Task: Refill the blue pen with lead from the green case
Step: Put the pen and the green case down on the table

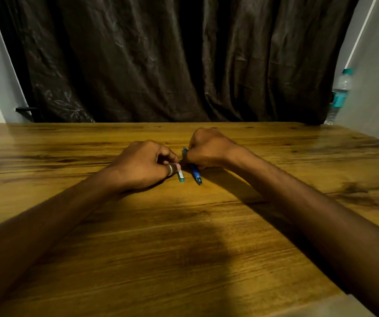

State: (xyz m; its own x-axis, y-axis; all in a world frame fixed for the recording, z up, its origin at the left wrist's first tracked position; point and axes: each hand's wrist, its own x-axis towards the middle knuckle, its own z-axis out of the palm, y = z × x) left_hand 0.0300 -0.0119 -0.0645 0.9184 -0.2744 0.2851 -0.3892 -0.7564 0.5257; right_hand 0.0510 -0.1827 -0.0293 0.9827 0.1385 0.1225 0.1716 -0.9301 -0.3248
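My left hand (145, 165), with a ring on the thumb, pinches a small green lead case (181, 176) whose lower end points toward me just above the table. My right hand (206, 148) grips the blue pen (195, 175), tip toward me and low, its back end sticking up between the fingers. The two hands meet fingertip to fingertip near the top of the case and the pen's upper barrel. Any lead between the fingers is too thin to see. Both forearms rest on the wooden table (184, 236).
A dark curtain (172, 58) hangs behind the table's far edge. A clear water bottle with a teal label (340, 94) stands at the far right by the wall. A pale strip shows at the table's near right corner (334, 307).
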